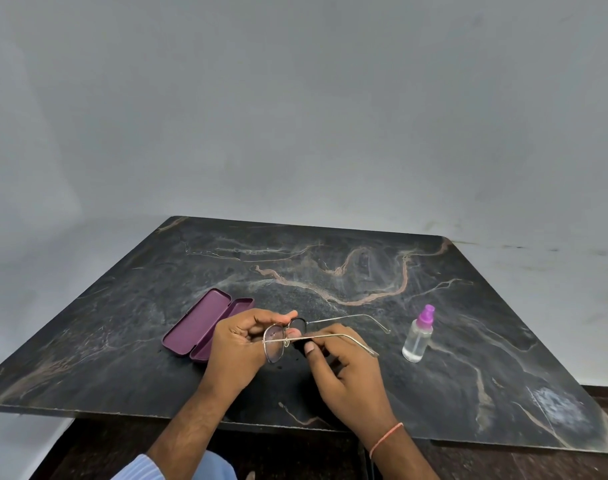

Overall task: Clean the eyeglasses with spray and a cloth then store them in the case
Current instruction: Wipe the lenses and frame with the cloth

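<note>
Thin wire-framed eyeglasses [275, 341], temples unfolded, sit above the dark veined stone bench [330, 271], gripped by the left hand [236, 344]. Right hand [344, 365] pinches what seems a black cloth [298, 327] over one lens. Open purple case [205, 323] lies left; clear spray bottle [418, 336] stands right.

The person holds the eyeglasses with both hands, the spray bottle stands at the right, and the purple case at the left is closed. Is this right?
Not quite. The head view shows the purple case lying open, not closed. The rest holds: both hands hold the eyeglasses, and the spray bottle stands at the right.
</note>
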`<control>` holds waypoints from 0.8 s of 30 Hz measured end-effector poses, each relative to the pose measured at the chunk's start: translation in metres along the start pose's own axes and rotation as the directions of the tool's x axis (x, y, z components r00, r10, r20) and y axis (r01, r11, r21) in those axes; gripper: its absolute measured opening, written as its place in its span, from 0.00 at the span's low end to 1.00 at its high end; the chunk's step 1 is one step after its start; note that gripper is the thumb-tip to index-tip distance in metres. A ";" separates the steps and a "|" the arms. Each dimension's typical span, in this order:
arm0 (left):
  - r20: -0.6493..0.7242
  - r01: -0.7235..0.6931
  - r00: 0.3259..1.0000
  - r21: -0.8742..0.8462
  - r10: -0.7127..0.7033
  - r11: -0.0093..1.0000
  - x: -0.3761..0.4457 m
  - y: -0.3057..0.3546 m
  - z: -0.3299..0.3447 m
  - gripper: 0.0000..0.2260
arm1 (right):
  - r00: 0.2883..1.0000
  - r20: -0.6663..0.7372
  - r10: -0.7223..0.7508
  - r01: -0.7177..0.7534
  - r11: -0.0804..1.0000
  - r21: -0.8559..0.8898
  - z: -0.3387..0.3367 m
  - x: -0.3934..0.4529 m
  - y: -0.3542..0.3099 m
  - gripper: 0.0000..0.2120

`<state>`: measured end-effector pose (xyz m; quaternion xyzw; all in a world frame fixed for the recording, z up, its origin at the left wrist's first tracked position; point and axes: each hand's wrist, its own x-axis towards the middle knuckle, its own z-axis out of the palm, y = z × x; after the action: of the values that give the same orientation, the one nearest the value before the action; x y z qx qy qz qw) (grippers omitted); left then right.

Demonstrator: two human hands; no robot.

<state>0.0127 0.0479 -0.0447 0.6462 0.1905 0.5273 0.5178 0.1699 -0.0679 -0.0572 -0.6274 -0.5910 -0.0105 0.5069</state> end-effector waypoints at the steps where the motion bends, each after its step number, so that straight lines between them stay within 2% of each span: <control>1: 0.002 0.002 1.000 -0.007 -0.002 1.000 0.000 0.000 0.000 0.12 | 1.000 -0.002 0.010 -0.010 1.000 0.004 0.000 0.000 0.001 0.07; 9: 0.046 -0.015 0.999 0.009 0.015 1.000 -0.002 -0.004 -0.001 0.14 | 0.996 -0.021 0.087 -0.089 0.991 -0.101 0.003 0.002 0.008 0.10; 15: 0.081 -0.033 0.996 0.010 0.032 0.999 -0.001 -0.006 -0.001 0.15 | 0.998 0.010 0.059 -0.060 0.995 0.082 0.000 0.000 0.003 0.12; 20: 0.084 -0.028 0.996 0.028 0.026 0.999 -0.002 -0.005 -0.001 0.15 | 0.997 -0.022 0.080 -0.081 0.995 -0.056 0.000 0.002 0.006 0.11; 24: 0.095 -0.026 0.995 0.041 0.022 0.999 -0.002 -0.002 -0.001 0.14 | 0.999 0.002 0.053 -0.053 0.999 0.006 -0.001 0.002 0.003 0.12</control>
<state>0.0119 0.0480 -0.0477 0.6834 0.1691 0.4982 0.5062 0.1732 -0.0668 -0.0575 -0.6411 -0.5748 0.0052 0.5085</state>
